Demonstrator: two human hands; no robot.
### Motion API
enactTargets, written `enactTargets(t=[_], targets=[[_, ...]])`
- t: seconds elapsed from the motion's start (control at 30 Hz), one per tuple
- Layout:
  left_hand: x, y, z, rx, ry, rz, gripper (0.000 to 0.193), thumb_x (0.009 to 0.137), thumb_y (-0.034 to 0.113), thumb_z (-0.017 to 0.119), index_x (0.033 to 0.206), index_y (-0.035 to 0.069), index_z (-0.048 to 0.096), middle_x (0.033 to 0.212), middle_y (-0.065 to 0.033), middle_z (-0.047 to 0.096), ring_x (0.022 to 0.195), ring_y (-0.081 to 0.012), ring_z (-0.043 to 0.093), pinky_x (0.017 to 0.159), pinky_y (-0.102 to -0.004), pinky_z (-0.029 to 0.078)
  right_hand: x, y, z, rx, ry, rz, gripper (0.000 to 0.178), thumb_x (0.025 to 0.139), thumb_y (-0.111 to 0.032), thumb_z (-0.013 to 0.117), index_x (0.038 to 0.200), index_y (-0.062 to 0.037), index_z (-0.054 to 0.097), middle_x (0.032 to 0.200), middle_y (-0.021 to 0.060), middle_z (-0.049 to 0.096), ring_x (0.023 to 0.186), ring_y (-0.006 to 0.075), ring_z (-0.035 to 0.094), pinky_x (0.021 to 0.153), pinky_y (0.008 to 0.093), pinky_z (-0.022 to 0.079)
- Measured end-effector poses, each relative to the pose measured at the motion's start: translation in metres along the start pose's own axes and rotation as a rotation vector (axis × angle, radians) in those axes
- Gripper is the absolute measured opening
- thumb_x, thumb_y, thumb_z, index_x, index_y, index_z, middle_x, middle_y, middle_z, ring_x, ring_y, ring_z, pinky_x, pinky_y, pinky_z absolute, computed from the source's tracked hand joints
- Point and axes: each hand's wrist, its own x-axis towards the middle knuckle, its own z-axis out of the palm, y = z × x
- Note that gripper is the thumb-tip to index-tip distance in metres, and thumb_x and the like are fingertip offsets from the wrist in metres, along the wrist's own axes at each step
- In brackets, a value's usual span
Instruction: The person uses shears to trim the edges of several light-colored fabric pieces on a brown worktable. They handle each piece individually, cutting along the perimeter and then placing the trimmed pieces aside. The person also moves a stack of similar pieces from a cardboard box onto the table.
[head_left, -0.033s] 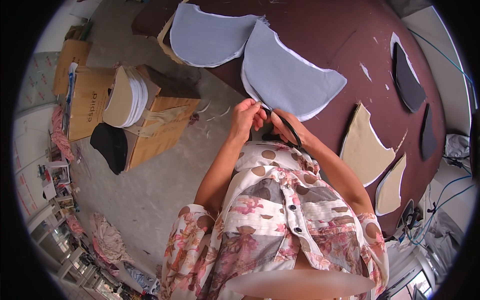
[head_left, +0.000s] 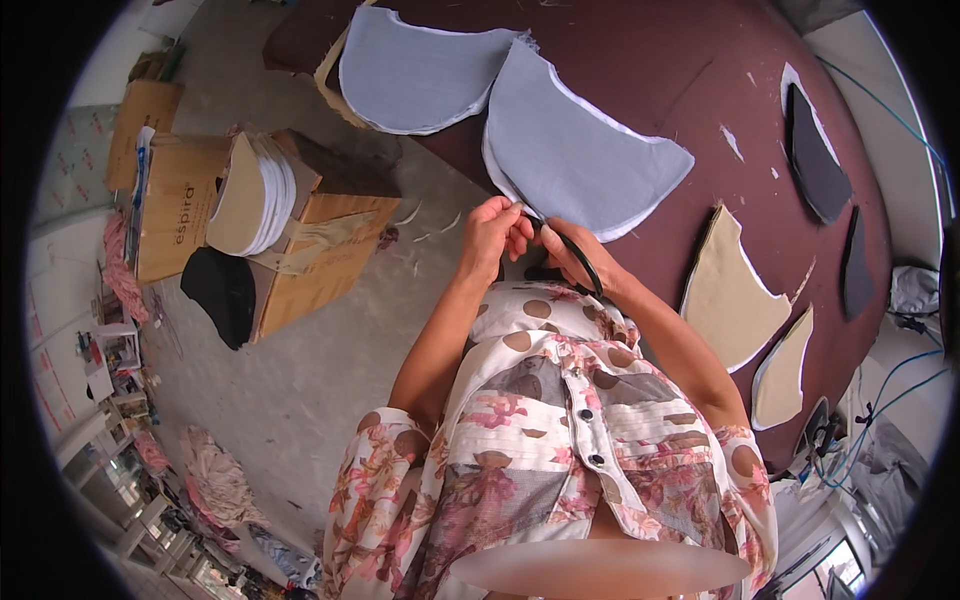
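Note:
At the near edge of the brown table lies a curved grey fabric piece (head_left: 590, 150) with a white edge. My left hand (head_left: 492, 236) pinches the near left edge of that piece between thumb and fingers. Just beside it, my right hand (head_left: 570, 258) is closed on scissors (head_left: 580, 262) whose black handle loops out below the fingers. The blades are mostly hidden by my fingers, close to the fabric's edge. A second grey piece (head_left: 425, 75) with a white border lies farther left, its right end touching the first.
On the brown table (head_left: 660, 60) to the right lie beige pieces (head_left: 735, 290), dark pieces (head_left: 815, 160) and white scraps (head_left: 731, 144). Left of me stands a cardboard box (head_left: 330, 270) with a stack of beige and white pieces (head_left: 250, 200) and a black piece (head_left: 220, 295).

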Motion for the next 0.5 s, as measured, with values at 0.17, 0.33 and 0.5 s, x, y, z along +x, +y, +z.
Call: enactTargets(t=[0.17, 0.33, 0.5], targets=[[0.003, 0.001, -0.008, 0.071, -0.062, -0.058, 0.017, 0.091, 0.018, 0.051, 0.085, 0.002, 0.052, 0.063, -0.0067, 0.059, 0.041, -0.0094, 0.051, 0.032, -0.0204, 0.036, -0.004, 0.020, 0.010, 0.004, 0.101, -0.003, 0.043, 0.093, -0.038, 0.050, 0.076, 0.0015, 0.049, 0.059, 0.0063, 0.045, 0.057, 0.0151, 0.042, 0.054, 0.0336, 0.039], [0.006, 0.019, -0.006, 0.224, 0.129, -0.080, 0.031, 0.091, 0.035, 0.053, 0.088, 0.004, 0.053, 0.063, -0.0058, 0.057, 0.043, -0.0083, 0.051, 0.033, -0.0183, 0.035, -0.012, 0.005, 0.004, -0.051, 0.112, 0.019, 0.039, 0.093, -0.034, 0.051, 0.078, 0.0018, 0.051, 0.059, 0.0070, 0.045, 0.057, 0.0157, 0.041, 0.054, 0.0345, 0.039], [0.020, 0.009, 0.001, 0.404, 0.098, 0.115, 0.029, 0.094, 0.032, 0.048, 0.082, 0.006, 0.051, 0.060, -0.0030, 0.055, 0.042, -0.0061, 0.048, 0.034, -0.0182, 0.033, -0.020, 0.001, 0.001, -0.141, 0.134, -0.003, 0.042, 0.093, -0.036, 0.049, 0.079, 0.0033, 0.050, 0.059, 0.0093, 0.045, 0.057, 0.0180, 0.040, 0.056, 0.0359, 0.039]])
